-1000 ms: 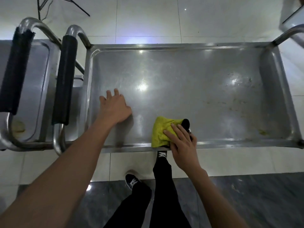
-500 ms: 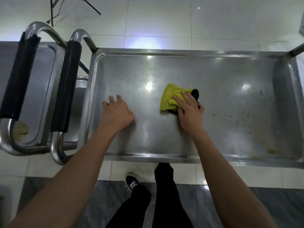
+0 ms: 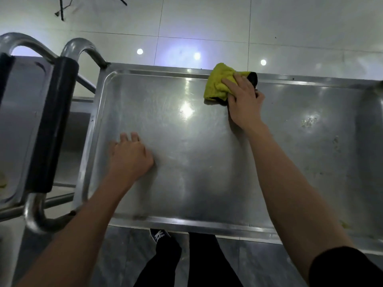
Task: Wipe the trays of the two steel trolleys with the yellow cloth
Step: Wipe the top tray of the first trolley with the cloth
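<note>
steel tray [image 3: 207, 183] — yellow cloth [image 3: 217, 85], far rim

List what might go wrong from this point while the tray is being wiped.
1. The yellow cloth sits on the tray's far rim; another push may carry it over the edge onto the floor.
2. Brownish specks on the tray's right part lie beyond the right hand and may be missed.
3. The left hand leans on the tray, so the trolley might shift.
</note>
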